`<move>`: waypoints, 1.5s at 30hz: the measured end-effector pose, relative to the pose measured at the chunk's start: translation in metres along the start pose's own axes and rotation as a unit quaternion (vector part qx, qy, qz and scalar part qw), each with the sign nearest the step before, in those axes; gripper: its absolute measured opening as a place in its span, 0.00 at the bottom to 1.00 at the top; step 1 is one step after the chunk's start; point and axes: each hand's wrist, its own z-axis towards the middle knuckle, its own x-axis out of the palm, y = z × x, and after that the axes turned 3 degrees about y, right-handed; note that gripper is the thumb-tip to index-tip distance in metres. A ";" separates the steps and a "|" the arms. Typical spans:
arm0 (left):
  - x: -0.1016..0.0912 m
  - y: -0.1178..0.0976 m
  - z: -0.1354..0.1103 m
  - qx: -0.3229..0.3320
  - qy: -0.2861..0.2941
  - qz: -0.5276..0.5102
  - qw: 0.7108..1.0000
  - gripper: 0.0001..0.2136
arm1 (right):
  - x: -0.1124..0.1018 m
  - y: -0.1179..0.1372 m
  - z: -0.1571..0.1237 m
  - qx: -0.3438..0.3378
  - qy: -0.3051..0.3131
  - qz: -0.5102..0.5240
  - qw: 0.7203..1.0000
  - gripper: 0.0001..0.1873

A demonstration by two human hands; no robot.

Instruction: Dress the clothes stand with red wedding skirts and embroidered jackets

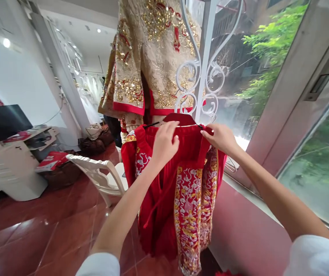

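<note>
Hands reach up to the top edge of a red outfit [185, 147] that hangs in front of a white metal stand [206, 46], near a big window [234, 107]. The right hand [221, 138] seems to pinch the cloth at the right end of that top edge, maybe to keep that corner from slipping. The left hand [164, 143] is up by the top edge too, left of the middle. It looks loose, with its thumb well apart from its fingers, though I cannot see what its hidden side touches. A thin black hanger [151, 124] shows at both ends of the cloth. It seems to be there to spread the top wide, so the rest can drop down and not bunch up. I cannot tell where the hook catches. The outfit is bright red, with plain soft folds in the middle. Long patterned strips [189, 214] hang on the right, full of gold and silver swirls with a bit of pink. More of this fancy sewing peeks out on the left. Behind and higher up is a gold top [164, 61] with shiny bits and red edges. It is likely up high to keep its hem clear. Off to the left, a white chair [107, 172] stands on the red floor [66, 237].
</note>
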 end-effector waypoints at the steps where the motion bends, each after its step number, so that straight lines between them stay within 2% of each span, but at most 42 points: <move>1: -0.008 0.010 -0.009 -0.046 -0.044 0.042 0.997 0.20 | 0.005 -0.002 0.006 0.005 0.006 0.002 1.000 0.17; 3: -0.028 0.033 -0.027 -0.119 -0.109 0.111 0.981 0.21 | 0.013 -0.001 0.017 0.006 -0.003 0.021 1.000 0.19; 5: -0.047 0.057 -0.042 -0.155 -0.135 0.160 0.965 0.22 | 0.019 0.004 0.026 -0.013 -0.036 0.049 0.998 0.16; 7: -0.063 0.080 -0.056 -0.172 -0.112 0.177 0.963 0.21 | 0.023 0.015 0.034 -0.049 -0.056 0.068 0.995 0.14; 9: -0.071 0.101 -0.069 -0.189 -0.061 0.148 0.969 0.20 | 0.026 0.027 0.041 -0.055 -0.043 0.068 0.995 0.16; 11: -0.070 0.116 -0.081 -0.206 -0.029 0.104 0.973 0.21 | 0.030 0.036 0.047 -0.024 -0.021 0.060 0.998 0.21; 13: -0.064 0.123 -0.093 -0.217 -0.037 0.096 0.971 0.25 | 0.034 0.037 0.053 0.007 -0.017 0.061 0.998 0.26; 15: -0.058 0.121 -0.106 -0.208 -0.050 0.123 0.969 0.26 | 0.036 0.031 0.059 0.010 -0.016 0.075 0.997 0.27; 17: -0.054 0.110 -0.120 -0.179 -0.048 0.147 0.972 0.27 | 0.037 0.021 0.064 0.003 -0.009 0.101 0.995 0.26; 20: -0.053 0.081 -0.139 -0.142 -0.037 0.154 0.977 0.26 | 0.031 0.008 0.069 0.000 0.010 0.142 0.990 0.26; 23: -0.059 0.050 -0.147 -0.137 -0.054 0.158 0.976 0.25 | 0.024 0.002 0.069 0.004 0.036 0.177 0.983 0.26; 26: -0.069 0.033 -0.142 -0.157 -0.060 0.168 0.971 0.23 | 0.025 0.002 0.069 -0.007 0.040 0.205 0.978 0.27; 31: -0.094 0.033 -0.120 -0.249 0.004 0.164 0.955 0.22 | 0.044 0.002 0.076 -0.032 0.054 0.281 0.958 0.25; 34: -0.102 0.030 -0.099 -0.216 0.016 0.196 0.956 0.21 | 0.050 0.003 0.078 -0.031 0.072 0.330 0.941 0.24; 37: -0.097 0.029 -0.070 -0.156 0.009 0.242 0.957 0.26 | 0.050 0.005 0.077 -0.034 0.078 0.357 0.930 0.24; 39: -0.085 0.036 -0.051 -0.142 0.049 0.233 0.961 0.26 | 0.049 0.007 0.076 -0.039 0.071 0.356 0.931 0.24; 42: -0.067 0.050 -0.033 -0.167 0.092 0.207 0.960 0.19 | 0.049 0.010 0.073 -0.040 0.053 0.332 0.941 0.23; 45: -0.061 0.059 -0.028 -0.181 0.054 0.202 0.961 0.16 | 0.050 0.012 0.071 -0.029 0.035 0.321 0.946 0.22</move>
